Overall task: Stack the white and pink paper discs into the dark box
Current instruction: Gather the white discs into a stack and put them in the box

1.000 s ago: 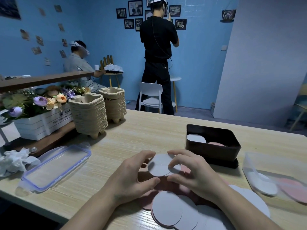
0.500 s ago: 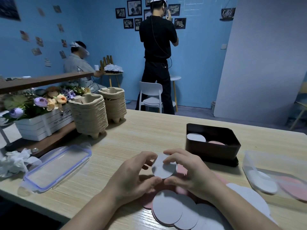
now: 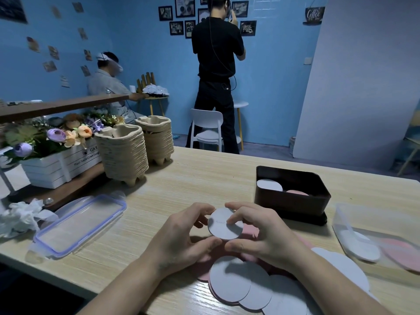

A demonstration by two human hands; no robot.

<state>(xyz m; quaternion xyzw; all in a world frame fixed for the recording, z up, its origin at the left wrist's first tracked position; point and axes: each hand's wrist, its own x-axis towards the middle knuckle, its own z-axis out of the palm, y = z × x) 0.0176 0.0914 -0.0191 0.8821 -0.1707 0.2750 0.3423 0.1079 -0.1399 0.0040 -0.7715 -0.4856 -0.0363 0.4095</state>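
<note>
Pinching one white disc [image 3: 223, 223] between both hands just above the table [image 3: 204, 178], tilting its flat face up toward the camera. Curling the left hand [image 3: 181, 237] in from the left side, thumb tucked at the lower rim and forefinger hooking the upper left edge. Gripping from the other side with the right hand [image 3: 261, 235], thumb at the bottom edge, forefinger tip pressing on the face near the middle, remaining fingers bending loosely behind.

Hovering all this over a messy pile of discs [image 3: 229, 283] lying right in front, white ones fanned on top and pink ones peeking out underneath, and covering part of that pile with the right forearm.

Looking at the dark box [image 3: 291, 208] just past the right hand, sitting open on the table with two loose discs [image 3: 269, 185] lying inside, one white and one pink, side by side.

Also seeing a clear plastic container [image 3: 363, 217] with more discs at far right, a clear lid [image 3: 79, 223] off to the left, two stacks of pulp trays [image 3: 123, 151] and a white flower crate [image 3: 56, 164] further back, plus crumpled tissue [image 3: 20, 217] at the left edge.

Spotting a standing person [image 3: 216, 53] and a seated person [image 3: 106, 85] by the blue wall, well apart from the table.
</note>
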